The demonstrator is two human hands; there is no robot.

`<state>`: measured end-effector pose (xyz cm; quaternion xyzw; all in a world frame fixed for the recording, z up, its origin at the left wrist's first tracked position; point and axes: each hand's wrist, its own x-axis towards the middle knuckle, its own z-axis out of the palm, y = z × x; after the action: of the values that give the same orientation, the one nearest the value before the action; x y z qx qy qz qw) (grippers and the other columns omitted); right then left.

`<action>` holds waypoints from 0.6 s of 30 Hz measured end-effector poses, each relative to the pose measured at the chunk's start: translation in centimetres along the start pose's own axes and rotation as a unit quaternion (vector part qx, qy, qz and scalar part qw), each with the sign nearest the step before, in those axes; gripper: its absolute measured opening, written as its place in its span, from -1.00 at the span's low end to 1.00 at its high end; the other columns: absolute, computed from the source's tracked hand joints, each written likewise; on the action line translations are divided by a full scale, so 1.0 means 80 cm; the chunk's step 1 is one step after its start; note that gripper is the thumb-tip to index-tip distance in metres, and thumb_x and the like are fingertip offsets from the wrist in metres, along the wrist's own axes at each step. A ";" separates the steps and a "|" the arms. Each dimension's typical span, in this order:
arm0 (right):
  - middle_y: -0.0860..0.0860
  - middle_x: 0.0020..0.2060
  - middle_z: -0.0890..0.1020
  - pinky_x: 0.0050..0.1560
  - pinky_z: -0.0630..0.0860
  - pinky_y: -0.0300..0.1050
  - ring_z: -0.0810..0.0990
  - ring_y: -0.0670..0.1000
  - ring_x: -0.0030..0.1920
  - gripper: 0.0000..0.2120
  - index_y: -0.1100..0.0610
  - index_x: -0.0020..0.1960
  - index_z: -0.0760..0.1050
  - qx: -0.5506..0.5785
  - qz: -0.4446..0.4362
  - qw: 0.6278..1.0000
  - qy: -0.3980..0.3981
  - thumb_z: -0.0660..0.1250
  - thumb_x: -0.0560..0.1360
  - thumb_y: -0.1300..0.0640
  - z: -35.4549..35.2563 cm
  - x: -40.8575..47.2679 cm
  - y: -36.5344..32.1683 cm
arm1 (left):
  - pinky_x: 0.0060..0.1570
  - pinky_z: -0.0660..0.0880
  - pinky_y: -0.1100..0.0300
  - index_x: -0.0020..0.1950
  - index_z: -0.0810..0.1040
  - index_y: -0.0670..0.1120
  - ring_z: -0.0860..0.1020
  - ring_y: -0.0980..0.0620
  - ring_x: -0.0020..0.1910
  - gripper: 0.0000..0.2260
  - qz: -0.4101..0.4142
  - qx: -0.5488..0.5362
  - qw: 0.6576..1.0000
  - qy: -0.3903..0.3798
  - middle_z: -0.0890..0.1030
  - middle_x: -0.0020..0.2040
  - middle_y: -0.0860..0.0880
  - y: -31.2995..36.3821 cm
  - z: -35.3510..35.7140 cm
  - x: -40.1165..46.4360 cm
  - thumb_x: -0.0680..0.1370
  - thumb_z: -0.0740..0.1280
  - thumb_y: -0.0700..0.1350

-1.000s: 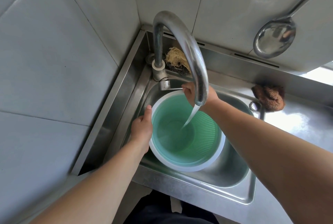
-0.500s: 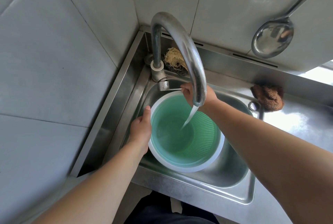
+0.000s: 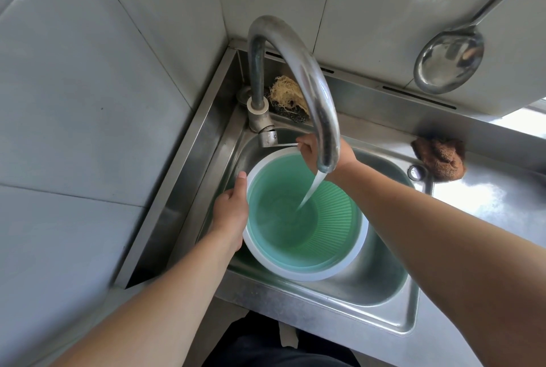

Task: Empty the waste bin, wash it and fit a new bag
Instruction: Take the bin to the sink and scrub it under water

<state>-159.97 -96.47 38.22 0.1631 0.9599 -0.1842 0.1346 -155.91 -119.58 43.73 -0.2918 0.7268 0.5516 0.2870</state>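
Note:
A round green waste bin (image 3: 331, 227) with a white rim stands in the steel sink (image 3: 369, 301), under the curved tap (image 3: 298, 71). Water runs from the spout into the bin and pools at its bottom. My left hand (image 3: 232, 213) grips the bin's left rim, thumb along the top edge. My right hand (image 3: 313, 151) is at the far rim, closed on the thin metal tap lever (image 3: 283, 145); the spout hides part of it.
A frayed scouring pad (image 3: 288, 97) lies behind the tap. A brown cloth (image 3: 441, 158) sits on the steel counter to the right, next to a small drain hole. A steel ladle (image 3: 449, 62) hangs on the tiled wall. Tiled walls close in the left side.
Almost nothing differs: both hands stay put and water keeps running into the bin. The view has shifted slightly.

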 end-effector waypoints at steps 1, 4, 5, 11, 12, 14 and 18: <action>0.02 -0.09 0.71 -0.03 0.65 0.04 0.66 0.08 -0.12 -0.79 0.05 0.07 0.64 -0.005 -0.004 1.000 0.003 0.29 0.51 0.18 -0.001 -0.001 0.001 | -0.06 0.64 -0.04 -0.18 0.64 -0.06 0.70 -0.11 -0.16 -0.52 0.001 -0.001 1.000 0.000 0.74 -0.19 -0.07 0.000 0.000 0.000 0.51 0.26 0.34; 0.02 -0.10 0.71 -0.06 0.66 0.03 0.66 0.08 -0.13 -0.79 0.05 0.06 0.64 -0.006 -0.010 1.000 0.000 0.28 0.51 0.18 -0.003 -0.002 0.001 | -0.04 0.64 -0.05 -0.15 0.64 -0.08 0.70 -0.11 -0.14 -0.52 0.005 -0.003 1.000 0.000 0.73 -0.16 -0.09 0.001 0.000 -0.001 0.53 0.26 0.33; 0.02 -0.09 0.71 -0.06 0.66 0.03 0.66 0.08 -0.13 -0.79 0.05 0.07 0.64 -0.006 -0.010 1.000 -0.003 0.28 0.51 0.18 -0.003 -0.003 0.000 | -0.04 0.63 -0.04 -0.15 0.64 -0.08 0.70 -0.11 -0.14 -0.52 0.006 -0.002 1.000 0.000 0.73 -0.15 -0.10 0.001 0.000 -0.001 0.53 0.26 0.33; -0.05 -0.17 0.70 -0.17 0.68 -0.04 0.65 0.02 -0.23 -0.81 -0.02 0.01 0.65 -0.018 -0.005 1.000 0.005 0.30 0.48 0.14 -0.009 -0.010 0.003 | -0.08 0.63 0.00 -0.15 0.63 -0.07 0.70 -0.09 -0.16 -0.52 0.009 -0.003 1.000 0.002 0.73 -0.17 -0.09 0.001 0.001 0.000 0.53 0.25 0.33; -0.05 -0.17 0.70 -0.17 0.67 -0.04 0.64 0.02 -0.23 -0.81 -0.02 0.01 0.65 -0.018 -0.004 1.000 0.006 0.30 0.48 0.14 -0.009 -0.010 0.002 | -0.09 0.63 0.01 -0.18 0.63 -0.05 0.70 -0.09 -0.17 -0.53 0.010 -0.003 1.000 0.002 0.73 -0.18 -0.08 0.000 0.001 0.001 0.53 0.25 0.33; -0.04 -0.16 0.70 -0.15 0.67 -0.03 0.64 0.04 -0.21 -0.79 -0.01 0.03 0.65 -0.018 -0.003 1.000 0.002 0.29 0.49 0.15 -0.010 -0.010 -0.001 | -0.11 0.64 0.01 -0.20 0.63 -0.04 0.70 -0.08 -0.18 -0.53 0.011 -0.003 1.000 0.000 0.73 -0.21 -0.06 -0.001 0.000 0.002 0.52 0.25 0.34; -0.02 -0.12 0.71 -0.10 0.67 -0.01 0.65 0.06 -0.18 -0.80 0.00 0.05 0.64 -0.012 -0.002 1.000 -0.008 0.28 0.50 0.12 -0.014 -0.011 -0.002 | -0.08 0.64 -0.01 -0.20 0.63 -0.04 0.70 -0.09 -0.17 -0.52 0.007 -0.006 1.000 0.001 0.73 -0.23 -0.04 -0.003 0.000 0.005 0.49 0.26 0.37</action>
<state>-159.45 -96.40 39.59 0.1585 0.9612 -0.1739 0.1442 -155.98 -119.68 43.25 -0.2887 0.7261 0.5575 0.2805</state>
